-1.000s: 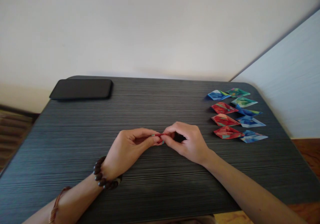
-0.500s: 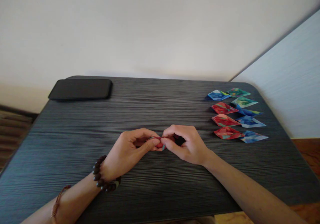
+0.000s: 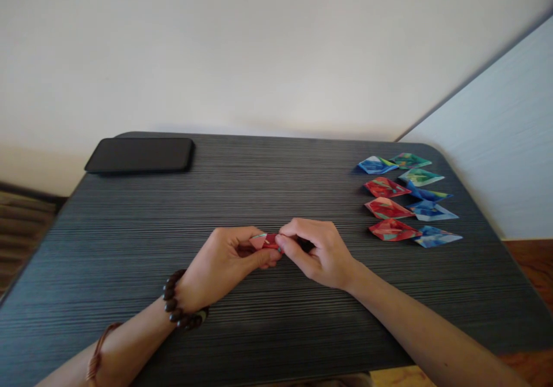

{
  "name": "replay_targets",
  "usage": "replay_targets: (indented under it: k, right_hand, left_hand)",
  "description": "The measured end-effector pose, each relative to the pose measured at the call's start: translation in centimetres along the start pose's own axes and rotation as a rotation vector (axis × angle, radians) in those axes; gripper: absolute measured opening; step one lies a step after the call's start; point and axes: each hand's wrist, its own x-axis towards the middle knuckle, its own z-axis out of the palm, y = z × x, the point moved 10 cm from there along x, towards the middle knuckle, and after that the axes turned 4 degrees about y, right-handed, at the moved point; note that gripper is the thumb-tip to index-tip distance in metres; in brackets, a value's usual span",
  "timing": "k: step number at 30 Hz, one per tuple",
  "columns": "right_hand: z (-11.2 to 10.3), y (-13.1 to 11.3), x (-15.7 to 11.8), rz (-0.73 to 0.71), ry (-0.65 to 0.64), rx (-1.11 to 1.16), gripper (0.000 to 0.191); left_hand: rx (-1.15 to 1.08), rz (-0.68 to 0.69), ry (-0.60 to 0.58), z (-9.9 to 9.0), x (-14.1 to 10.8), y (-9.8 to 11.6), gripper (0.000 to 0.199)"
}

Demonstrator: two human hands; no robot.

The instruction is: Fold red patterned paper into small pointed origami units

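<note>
A small red folded paper piece point(image 3: 270, 241) is pinched between my two hands, above the near middle of the table. My left hand point(image 3: 233, 254) grips its left part, thumb along the near side and fingers behind. At its right end, the thumb and index finger of my right hand point(image 3: 317, 251) press together on the paper. A pinkish triangular flap shows at the left end; the rest is partly hidden by my fingers. To the right lie several folded paper pieces, among them a red one point(image 3: 394, 230), a blue one point(image 3: 437, 236) and a green one point(image 3: 421, 177).
The dark ribbed table point(image 3: 259, 185) stands against a pale wall point(image 3: 268, 53). A black phone-like slab point(image 3: 140, 155) rests at the back left corner. A light panel point(image 3: 496, 128) rises beyond the right edge.
My left thumb and fingers have shifted on the paper, and more of its red face and the pinkish flap now show. My right hand has moved slightly left, still pinching the right end.
</note>
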Motion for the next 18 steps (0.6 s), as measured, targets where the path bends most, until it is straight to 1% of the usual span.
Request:
replay_targets:
  k: [5,10,12,14,18]
  right_hand:
    - [-0.1,0.8,-0.2,0.07,0.01,0.032,0.016]
    - [0.1,1.2,-0.2,0.078,-0.036,0.065,0.013]
    - [0.1,1.4,-0.2,0.092,-0.064,0.08,0.013]
    - [0.3,1.6,-0.2,0.112,-0.097,0.091,0.013]
    - [0.8,1.5,-0.2,0.13,-0.147,0.053,0.025]
  left_hand:
    - [0.013,0.037,0.014,-0.2,-0.1,0.6,0.019]
    - [-0.096,0.039,-0.01,0.0,0.0,0.6,0.02]
    - [-0.129,0.049,0.012,-0.3,0.1,0.6,0.02]
    - [-0.114,0.067,0.06,-0.8,0.0,0.7,0.018]
    - [0.005,0.139,0.147,-1.9,-0.2,1.5,0.013]
